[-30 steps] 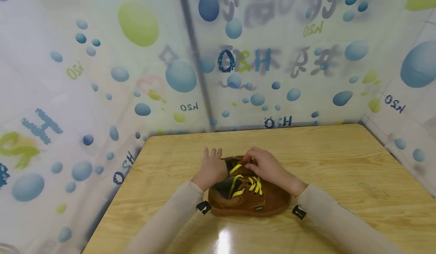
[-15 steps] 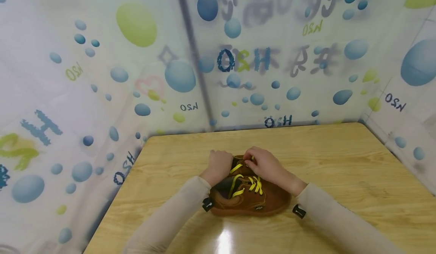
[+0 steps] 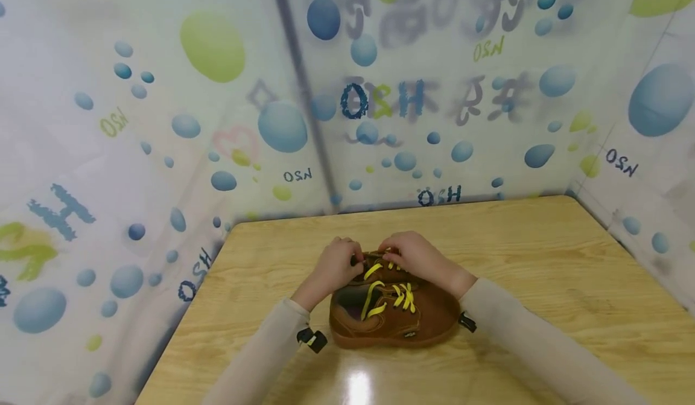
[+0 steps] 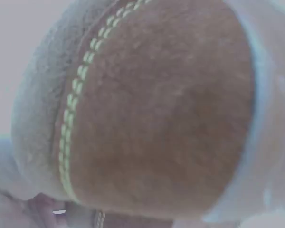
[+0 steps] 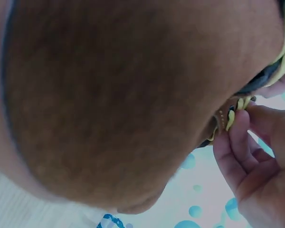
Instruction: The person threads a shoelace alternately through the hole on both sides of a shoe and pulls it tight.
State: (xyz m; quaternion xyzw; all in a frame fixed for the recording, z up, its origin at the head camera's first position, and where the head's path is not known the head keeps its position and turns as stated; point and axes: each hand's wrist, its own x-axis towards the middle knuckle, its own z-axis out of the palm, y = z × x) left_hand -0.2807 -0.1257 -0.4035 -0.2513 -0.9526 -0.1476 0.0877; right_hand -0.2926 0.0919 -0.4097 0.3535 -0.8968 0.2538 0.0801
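Note:
Two brown shoes with yellow laces lie side by side on the table, toes to the right in the head view. Behind the near shoe (image 3: 434, 317) stands the far shoe (image 3: 388, 273), partly covered by both hands. My left hand (image 3: 332, 266) is at the far shoe's opening, fingers bent; whether they hold anything is hidden. My right hand (image 3: 420, 257) reaches over the far shoe's lacing. In the right wrist view its fingertips (image 5: 224, 142) and thumb pinch at a yellow shoelace (image 5: 231, 118). Large brown stitched leather (image 4: 156, 109) of the near shoe fills most of the left wrist view.
The pale wooden table (image 3: 521, 248) carries the shoes near its middle. A white curtain (image 3: 467, 169) printed with blue and green drops stands behind it and at both sides. Black tags (image 3: 312, 340) hang at the cuffs.
My left hand first drew its extended fingers in and moved right, then shifted back left to the far shoe's opening. My right hand stays at the laces. The head view has shifted slightly.

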